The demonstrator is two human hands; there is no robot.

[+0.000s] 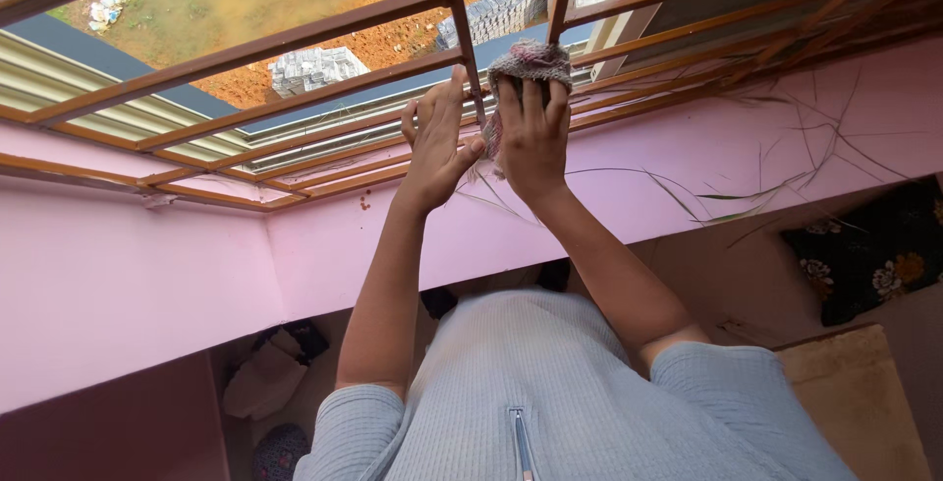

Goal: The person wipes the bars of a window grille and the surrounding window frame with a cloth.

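Two raised hands, right hand (533, 137) gripping bunched cloth (528, 60) against upright bar (462, 24), left hand (437, 142) spread.

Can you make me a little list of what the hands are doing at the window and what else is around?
place: pink wall under a window with a brown metal grille
left hand: left hand open, fingers touching an upright grille bar
right hand: right hand pressing a bunched cloth against the grille
cloth: pinkish and grey, knitted look
clothing: grey short-sleeved top
outside: stacks of grey blocks on reddish soil
nearby: dry grass strands on the wall, dark flowered fabric at the right
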